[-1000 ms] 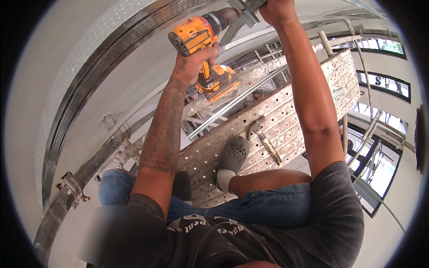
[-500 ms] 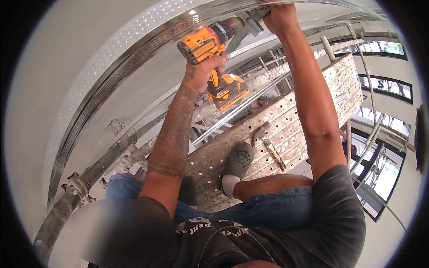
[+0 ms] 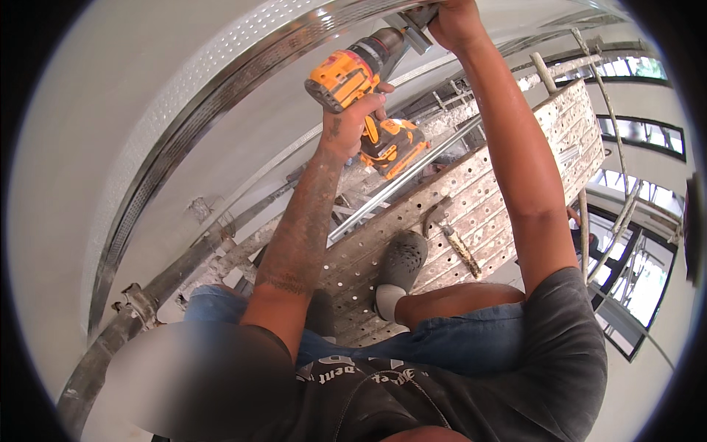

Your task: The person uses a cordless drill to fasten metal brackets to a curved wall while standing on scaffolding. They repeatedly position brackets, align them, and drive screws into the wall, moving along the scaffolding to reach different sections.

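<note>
One cordless drill, upper ctr, gripped in L hand; long axis points up-right at metal bracket, R hand nearer it, grip unclear.

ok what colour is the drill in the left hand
The drill is yellow-orange with black parts, seen best in the head view.

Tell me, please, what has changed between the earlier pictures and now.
The orange-and-black cordless drill and the left grip holding it moved right and slightly down in the picture; partly the view shifted, since the stained, perforated plank also drifts right. Nothing was taken up or let go. The right grip stays up at the silver metal profile, and the grey-headed, pale-handled hammer still lies on the plank.
</note>
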`<action>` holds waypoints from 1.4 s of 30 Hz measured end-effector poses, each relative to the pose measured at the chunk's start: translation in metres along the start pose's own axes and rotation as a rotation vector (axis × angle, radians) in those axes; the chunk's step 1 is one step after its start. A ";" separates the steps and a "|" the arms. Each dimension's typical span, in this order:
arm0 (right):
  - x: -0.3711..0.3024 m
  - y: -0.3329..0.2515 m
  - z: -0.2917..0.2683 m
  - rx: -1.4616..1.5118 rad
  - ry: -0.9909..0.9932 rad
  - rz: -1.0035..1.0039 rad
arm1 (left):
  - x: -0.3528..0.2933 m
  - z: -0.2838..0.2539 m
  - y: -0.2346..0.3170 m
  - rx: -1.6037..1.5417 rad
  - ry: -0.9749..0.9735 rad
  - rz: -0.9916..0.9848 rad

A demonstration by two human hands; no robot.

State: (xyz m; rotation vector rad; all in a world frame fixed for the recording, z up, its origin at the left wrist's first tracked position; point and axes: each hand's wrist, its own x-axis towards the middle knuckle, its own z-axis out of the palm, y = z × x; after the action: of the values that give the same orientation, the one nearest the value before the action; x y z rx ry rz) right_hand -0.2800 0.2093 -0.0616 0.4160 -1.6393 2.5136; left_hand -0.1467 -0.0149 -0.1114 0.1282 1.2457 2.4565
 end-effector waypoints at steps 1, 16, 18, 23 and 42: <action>0.002 0.002 -0.004 -0.025 -0.005 0.038 | -0.001 0.001 0.000 -0.058 0.007 -0.040; -0.030 -0.068 0.018 -0.995 0.018 0.020 | -0.039 -0.015 0.024 0.074 0.171 -0.132; -0.071 -0.083 0.020 -1.022 0.045 0.014 | -0.051 -0.019 0.029 0.103 0.212 -0.218; -0.224 -0.102 0.023 -0.852 0.215 0.665 | -0.082 0.002 0.012 0.385 0.091 -0.383; -0.486 -0.171 0.013 -0.578 1.022 0.501 | 0.064 -0.033 -0.027 2.032 -0.067 -0.313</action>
State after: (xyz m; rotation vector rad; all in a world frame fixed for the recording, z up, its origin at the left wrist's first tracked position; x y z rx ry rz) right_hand 0.2283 0.2940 -0.0464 -1.2280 -1.9091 1.7219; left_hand -0.2061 -0.0013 -0.1582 0.4269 2.7298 0.1401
